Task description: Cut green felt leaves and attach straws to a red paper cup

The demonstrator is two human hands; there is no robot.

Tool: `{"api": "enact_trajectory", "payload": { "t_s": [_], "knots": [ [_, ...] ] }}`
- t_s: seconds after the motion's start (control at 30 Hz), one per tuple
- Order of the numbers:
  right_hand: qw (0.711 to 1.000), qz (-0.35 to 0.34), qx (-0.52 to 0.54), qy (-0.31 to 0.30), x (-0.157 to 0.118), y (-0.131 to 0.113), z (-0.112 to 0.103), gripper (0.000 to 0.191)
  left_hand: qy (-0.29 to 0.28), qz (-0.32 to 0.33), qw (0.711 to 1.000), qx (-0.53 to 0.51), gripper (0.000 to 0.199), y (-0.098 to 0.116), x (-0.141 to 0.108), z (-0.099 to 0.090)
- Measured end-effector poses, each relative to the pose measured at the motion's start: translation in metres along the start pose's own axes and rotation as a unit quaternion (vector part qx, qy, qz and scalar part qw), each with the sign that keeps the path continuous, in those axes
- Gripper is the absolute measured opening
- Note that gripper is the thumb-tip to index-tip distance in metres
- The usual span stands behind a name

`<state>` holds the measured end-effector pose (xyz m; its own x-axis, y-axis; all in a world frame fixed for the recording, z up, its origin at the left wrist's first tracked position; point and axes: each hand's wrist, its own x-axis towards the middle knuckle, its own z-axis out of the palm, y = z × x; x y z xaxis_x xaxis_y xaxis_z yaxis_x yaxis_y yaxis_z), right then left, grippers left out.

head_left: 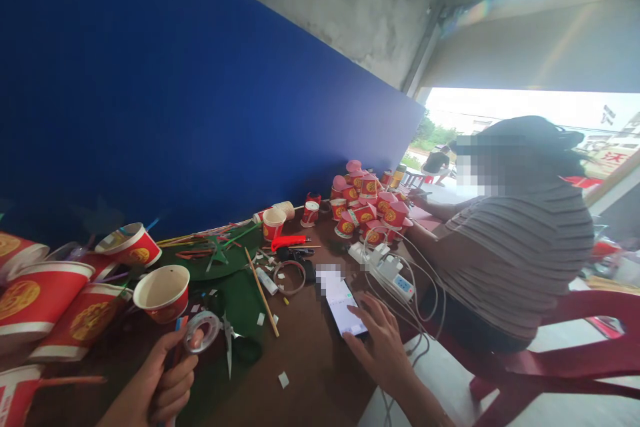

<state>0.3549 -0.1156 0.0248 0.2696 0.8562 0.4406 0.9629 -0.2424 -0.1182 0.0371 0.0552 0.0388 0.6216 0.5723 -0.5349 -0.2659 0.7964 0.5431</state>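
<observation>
My left hand (171, 377) is closed at the lower left, with a roll of clear tape (203, 331) at the thumb and index finger. A blue and red tip of something thin (181, 324) pokes out beside the roll; the rest is hidden in the fist. My right hand (380, 340) has its fingers spread over the lower part of a lit phone (345, 305) lying on the table, fingertips at the screen. Scissors (229, 347) lie open just right of the tape. Behind my left hand stands a paper cup (163, 290), its mouth facing up.
Red paper cups (47, 293) crowd the left side. More cups with pink tops (367, 187) are piled at the back, near a power strip (395, 277) with tangled white cables. A wooden stick (262, 290) and a red cutter (290, 242) lie mid-table. A person (520, 233) sits at right.
</observation>
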Motion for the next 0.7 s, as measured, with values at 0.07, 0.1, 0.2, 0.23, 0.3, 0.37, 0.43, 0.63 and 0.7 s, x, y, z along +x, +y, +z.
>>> {"api": "enact_trajectory", "payload": {
  "t_s": [0.07,0.1,0.2,0.23,0.3,0.37,0.43,0.63,0.7],
  "knots": [
    [1.0,-0.022,0.012,-0.014,0.0,-0.004,0.0,0.033,-0.003,0.004,1.0,-0.001,0.025,-0.001,0.0,0.0],
    [0.999,-0.029,0.016,-0.022,0.0,-0.006,0.001,0.033,-0.008,0.002,1.0,-0.003,0.025,-0.001,0.0,-0.001],
    [0.999,-0.035,0.02,-0.037,0.0,-0.008,0.003,0.037,-0.014,-0.008,1.0,-0.009,0.027,-0.002,0.003,-0.004],
    [0.998,-0.036,0.02,-0.039,0.0,-0.008,0.004,0.038,-0.011,-0.009,1.0,-0.008,0.027,-0.001,0.004,-0.004],
    [0.998,-0.041,0.021,-0.036,-0.001,-0.008,0.005,0.034,-0.006,-0.011,1.0,-0.004,0.028,-0.001,0.004,-0.004],
    [0.998,-0.045,0.021,-0.031,-0.002,-0.007,0.004,0.031,-0.006,-0.013,1.0,-0.002,0.029,-0.001,0.004,-0.003],
    [0.999,-0.044,0.019,-0.026,-0.003,-0.006,0.004,0.029,-0.012,-0.011,1.0,-0.002,0.027,-0.001,0.004,-0.003],
    [0.999,-0.033,0.013,-0.004,-0.001,-0.006,0.003,0.024,-0.003,-0.006,1.0,-0.005,0.024,-0.003,0.01,-0.01],
    [1.0,-0.026,0.004,-0.001,0.0,-0.006,0.004,0.028,0.0,-0.003,1.0,-0.002,0.023,-0.003,0.009,-0.01]
  ]
}}
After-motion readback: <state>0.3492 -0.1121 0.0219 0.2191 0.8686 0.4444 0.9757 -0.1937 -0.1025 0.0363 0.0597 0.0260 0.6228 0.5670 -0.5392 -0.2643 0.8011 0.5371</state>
